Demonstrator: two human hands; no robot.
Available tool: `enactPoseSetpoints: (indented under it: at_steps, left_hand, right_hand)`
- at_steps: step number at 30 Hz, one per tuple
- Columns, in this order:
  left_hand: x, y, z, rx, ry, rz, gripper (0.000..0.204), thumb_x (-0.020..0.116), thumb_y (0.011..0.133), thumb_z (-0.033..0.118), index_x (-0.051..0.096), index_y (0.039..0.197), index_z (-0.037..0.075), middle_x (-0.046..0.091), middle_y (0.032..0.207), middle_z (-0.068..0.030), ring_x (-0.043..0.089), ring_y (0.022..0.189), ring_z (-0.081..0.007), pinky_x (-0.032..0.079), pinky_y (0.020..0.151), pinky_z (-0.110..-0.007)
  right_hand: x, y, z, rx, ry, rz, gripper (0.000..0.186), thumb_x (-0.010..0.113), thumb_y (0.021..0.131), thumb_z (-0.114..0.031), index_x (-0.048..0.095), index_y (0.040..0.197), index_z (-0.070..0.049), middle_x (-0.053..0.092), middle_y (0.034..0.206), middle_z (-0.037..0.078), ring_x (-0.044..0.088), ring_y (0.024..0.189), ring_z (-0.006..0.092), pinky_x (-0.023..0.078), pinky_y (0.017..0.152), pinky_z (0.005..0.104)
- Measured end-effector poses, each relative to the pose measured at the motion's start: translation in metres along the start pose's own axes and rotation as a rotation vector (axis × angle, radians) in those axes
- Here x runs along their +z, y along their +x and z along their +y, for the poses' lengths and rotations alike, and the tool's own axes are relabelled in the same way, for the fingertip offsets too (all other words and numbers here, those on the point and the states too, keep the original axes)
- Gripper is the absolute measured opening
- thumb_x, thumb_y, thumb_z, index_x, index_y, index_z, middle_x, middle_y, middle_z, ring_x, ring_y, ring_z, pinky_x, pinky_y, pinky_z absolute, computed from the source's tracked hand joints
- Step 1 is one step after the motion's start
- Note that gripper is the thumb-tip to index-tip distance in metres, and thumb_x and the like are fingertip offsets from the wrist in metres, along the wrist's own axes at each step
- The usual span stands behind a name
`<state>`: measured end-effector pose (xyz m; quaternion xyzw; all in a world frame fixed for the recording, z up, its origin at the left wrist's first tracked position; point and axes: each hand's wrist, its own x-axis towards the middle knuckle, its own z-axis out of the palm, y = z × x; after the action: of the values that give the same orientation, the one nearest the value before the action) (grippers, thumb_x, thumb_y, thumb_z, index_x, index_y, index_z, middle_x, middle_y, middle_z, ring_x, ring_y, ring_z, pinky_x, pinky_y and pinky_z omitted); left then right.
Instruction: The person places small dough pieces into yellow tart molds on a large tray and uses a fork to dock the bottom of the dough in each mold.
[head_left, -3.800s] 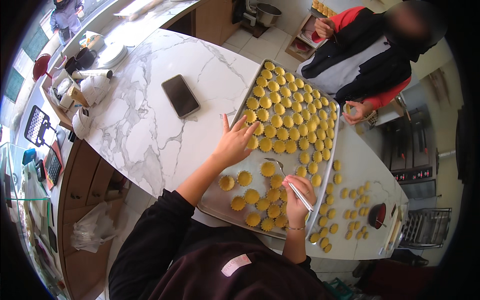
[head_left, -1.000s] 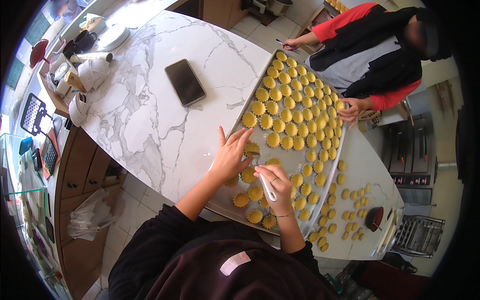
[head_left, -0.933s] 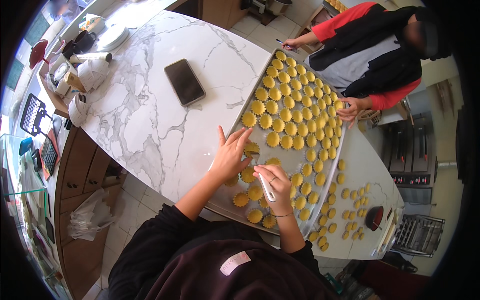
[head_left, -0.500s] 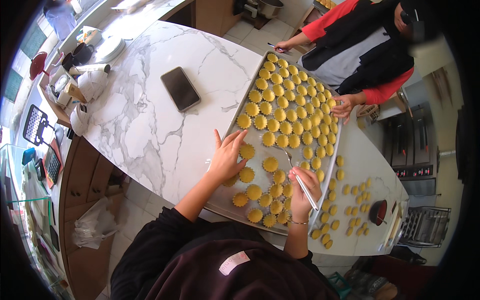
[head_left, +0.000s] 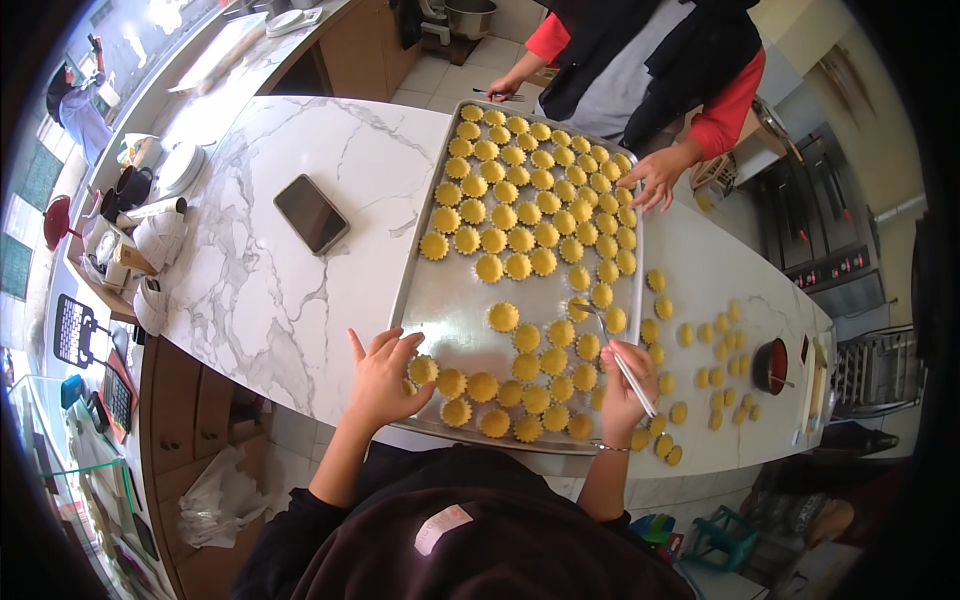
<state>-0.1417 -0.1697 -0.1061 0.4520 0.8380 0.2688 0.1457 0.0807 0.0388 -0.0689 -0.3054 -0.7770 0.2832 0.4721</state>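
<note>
My left hand (head_left: pixel 383 380) is at the near left corner of a metal baking tray (head_left: pixel 450 300), fingers spread. A yellow fluted tart shell (head_left: pixel 422 369) sits between its thumb and forefinger; I cannot tell if they press on it. In my right hand (head_left: pixel 626 395) is a fork (head_left: pixel 634 380) with a pale handle, its tines over the tart shells at the tray's right side. Loosely grouped shells lie between my hands, such as one shell (head_left: pixel 482 387). Closer rows of shells (head_left: pixel 520 239) fill the far half, with bare metal between the groups.
Across the tray, a co-worker's hand (head_left: pixel 655 178) touches its right edge; the other hand (head_left: pixel 500 90) holds a fork at the far corner. A phone (head_left: pixel 312 214) lies left on the marble table (head_left: pixel 330 300). Small yellow rounds (head_left: pixel 686 335) and a dark bowl (head_left: pixel 770 366) are at right.
The view has shifted, so the tray sits further left. My left hand has moved nearer along the tray's left edge. The fork stays in my right hand, its tines over different shells.
</note>
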Motion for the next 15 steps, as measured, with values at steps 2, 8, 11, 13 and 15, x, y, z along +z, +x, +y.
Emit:
enactPoseSetpoints:
  at_steps: [2,8,11,13,15]
  left_hand:
    - [-0.004,0.014,0.007,0.023,0.058,0.072,0.049,0.073,0.069,0.027,0.060,0.114,0.011,0.063,0.107,-0.0057,0.049,0.119,-0.0286,0.019,0.108,-0.064]
    - [0.031,0.112,0.016,0.194,-0.066,0.228,0.054,0.072,0.073,0.018,0.053,0.123,0.010,0.061,0.113,-0.0073,0.051,0.112,-0.0282,0.038,0.096,-0.042]
    - [0.040,0.137,0.024,0.205,0.035,0.064,0.064,0.071,0.073,0.018,0.046,0.131,0.011,0.060,0.116,-0.0076,0.050,0.114,-0.0275,0.037,0.096,-0.042]
    - [0.043,0.144,0.027,0.203,0.092,-0.014,0.071,0.071,0.072,0.016,0.041,0.136,0.012,0.060,0.117,-0.0081,0.048,0.117,-0.0274,0.036,0.098,-0.043]
    - [0.045,0.148,0.027,0.251,0.096,-0.014,0.072,0.070,0.071,0.015,0.040,0.137,0.012,0.059,0.118,-0.0083,0.047,0.119,-0.0273,0.035,0.100,-0.044]
  right_hand:
    - [-0.008,-0.001,0.007,-0.016,-0.040,0.032,0.018,0.071,0.079,0.003,0.069,0.096,-0.001,0.066,0.090,0.011,0.064,0.077,0.0183,0.054,0.067,0.0268]
    - [-0.018,-0.001,0.003,0.033,-0.006,0.091,0.017,0.071,0.080,0.004,0.069,0.095,0.000,0.065,0.089,0.011,0.063,0.078,0.0177,0.053,0.066,0.0265]
    - [-0.027,-0.005,0.001,0.063,-0.028,0.101,0.017,0.070,0.080,0.005,0.069,0.096,0.000,0.064,0.089,0.011,0.063,0.078,0.0175,0.053,0.066,0.0262]
    - [-0.034,-0.007,0.004,0.045,-0.043,0.115,0.017,0.070,0.080,0.005,0.069,0.096,0.000,0.064,0.089,0.011,0.063,0.078,0.0170,0.053,0.066,0.0260]
    - [-0.038,-0.011,0.006,0.036,-0.058,0.125,0.017,0.069,0.080,0.006,0.069,0.097,0.000,0.063,0.090,0.011,0.062,0.078,0.0166,0.053,0.066,0.0259]
